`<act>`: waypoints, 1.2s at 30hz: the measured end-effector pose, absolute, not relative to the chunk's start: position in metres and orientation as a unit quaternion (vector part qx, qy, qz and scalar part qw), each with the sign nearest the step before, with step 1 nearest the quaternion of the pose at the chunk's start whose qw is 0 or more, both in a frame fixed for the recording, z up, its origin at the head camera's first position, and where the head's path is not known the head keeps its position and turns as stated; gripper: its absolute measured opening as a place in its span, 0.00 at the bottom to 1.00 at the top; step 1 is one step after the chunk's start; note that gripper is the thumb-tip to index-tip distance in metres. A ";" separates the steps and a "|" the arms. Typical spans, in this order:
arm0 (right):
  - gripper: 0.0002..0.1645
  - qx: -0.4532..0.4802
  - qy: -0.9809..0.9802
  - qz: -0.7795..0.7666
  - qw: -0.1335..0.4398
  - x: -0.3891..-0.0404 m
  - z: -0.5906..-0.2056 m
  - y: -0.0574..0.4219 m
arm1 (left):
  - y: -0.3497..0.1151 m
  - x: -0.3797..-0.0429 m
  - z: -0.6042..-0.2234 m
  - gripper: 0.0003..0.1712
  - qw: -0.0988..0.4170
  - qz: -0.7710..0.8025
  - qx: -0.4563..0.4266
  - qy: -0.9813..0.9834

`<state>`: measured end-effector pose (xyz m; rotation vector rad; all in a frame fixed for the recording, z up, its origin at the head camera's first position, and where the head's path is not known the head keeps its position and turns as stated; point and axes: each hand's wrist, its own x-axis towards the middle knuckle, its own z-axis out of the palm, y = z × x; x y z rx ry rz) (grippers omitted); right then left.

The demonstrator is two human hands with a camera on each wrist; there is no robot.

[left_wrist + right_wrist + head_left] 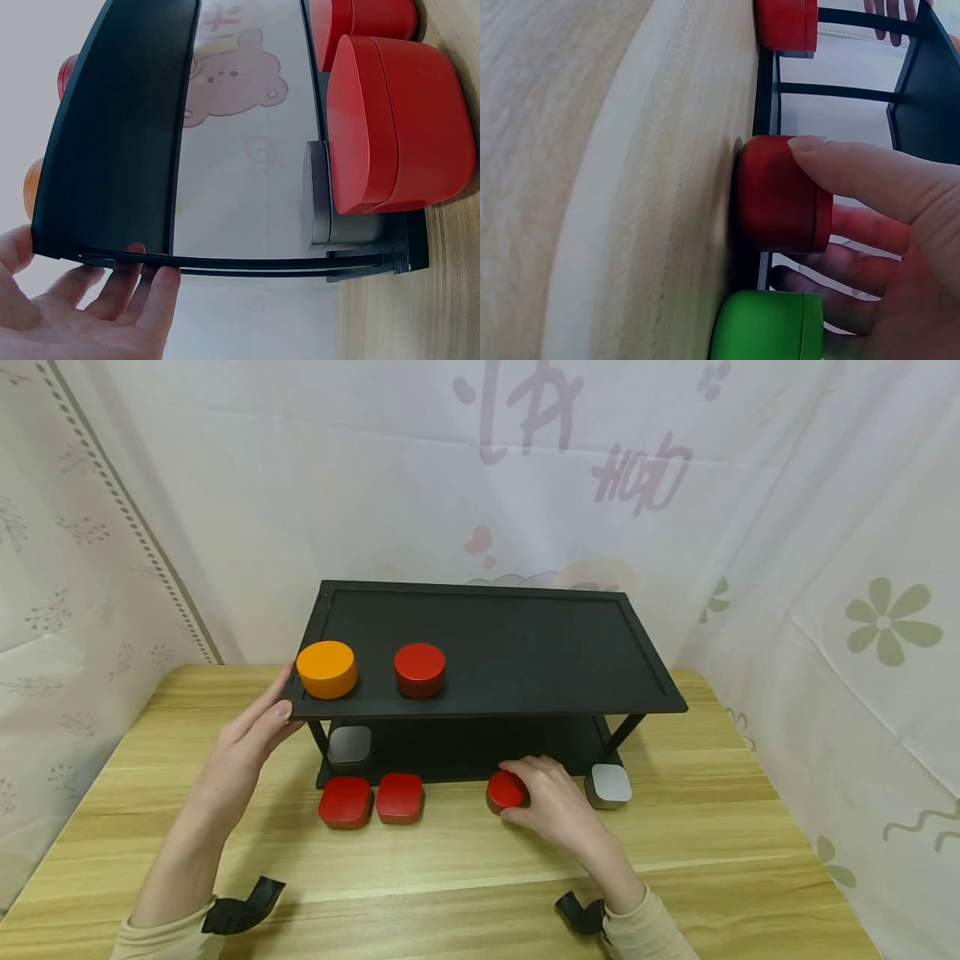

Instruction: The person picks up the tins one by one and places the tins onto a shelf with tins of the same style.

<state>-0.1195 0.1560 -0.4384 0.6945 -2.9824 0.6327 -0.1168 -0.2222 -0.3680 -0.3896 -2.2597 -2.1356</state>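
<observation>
A two-tier black shelf (487,647) stands on the table. My left hand (251,727) grips the left edge of its top board; in the left wrist view the fingers (154,300) lie at that edge. My right hand (551,797) holds a round red tin (504,792) at the shelf's front, thumb on one side and fingers on the other. In the right wrist view this red tin (780,195) is at table level, with a green tin (769,326) beside it. On the top board sit an orange round tin (327,670) and another red round tin (420,671).
Two square red tins, one left (346,802) and one right (400,798), stand before the shelf. A grey square tin (349,747) sits on the lower tier at left. Another tin with a silvery top (609,786) stands right of my right hand. A patterned cloth (375,477) hangs behind.
</observation>
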 end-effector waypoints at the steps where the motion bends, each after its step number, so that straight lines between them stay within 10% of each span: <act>1: 0.34 0.221 -0.954 0.202 0.008 -0.119 -0.438 0.156 | -0.222 -0.117 -0.368 0.28 0.004 -0.681 -0.124 -0.722; 36: 0.34 0.174 -0.941 0.289 0.028 -0.107 -0.414 0.151 | -0.223 -0.117 -0.368 0.28 0.001 -0.679 -0.118 -0.724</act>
